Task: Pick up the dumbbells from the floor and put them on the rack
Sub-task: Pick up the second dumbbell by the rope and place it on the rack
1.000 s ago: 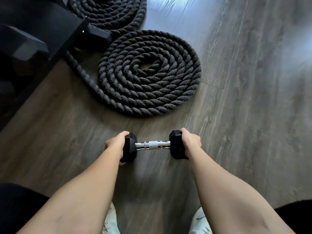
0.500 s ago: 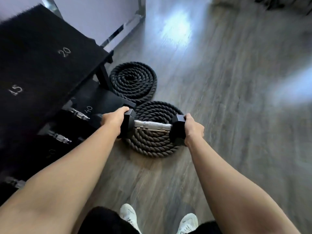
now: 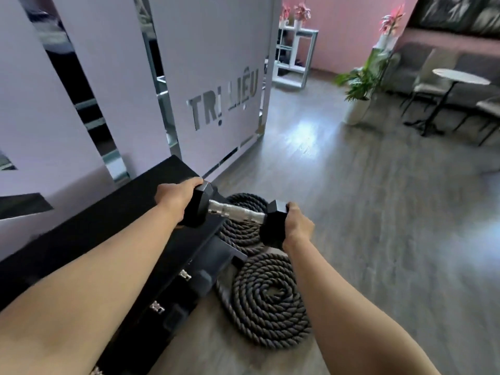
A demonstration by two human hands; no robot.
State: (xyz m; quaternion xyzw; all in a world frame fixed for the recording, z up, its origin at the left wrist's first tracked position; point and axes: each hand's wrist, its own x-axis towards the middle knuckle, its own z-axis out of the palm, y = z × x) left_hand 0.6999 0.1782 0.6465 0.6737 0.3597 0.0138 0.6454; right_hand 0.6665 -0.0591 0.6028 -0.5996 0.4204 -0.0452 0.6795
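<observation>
I hold one black hex dumbbell point(image 3: 235, 212) with a chrome handle, raised in the air at the right end of the black rack point(image 3: 113, 226). My left hand point(image 3: 177, 196) wraps its left head, which hangs over the rack's top shelf. My right hand point(image 3: 296, 226) grips its right head, out past the rack's end and above the ropes. The bar tilts down to the right. Lower shelves of the rack carry other dumbbells point(image 3: 186, 276), mostly in shadow.
Two coiled black battle ropes point(image 3: 266, 299) lie on the wood floor by the rack's right end. A lilac partition wall with lettering point(image 3: 221, 104) stands behind the rack. A potted plant point(image 3: 361, 82), a round table point(image 3: 460, 77) and chairs stand far right.
The dumbbell has gone from floor level up to the height of the rack's top shelf, both hands still on its heads. My view has risen from the floor to the room.
</observation>
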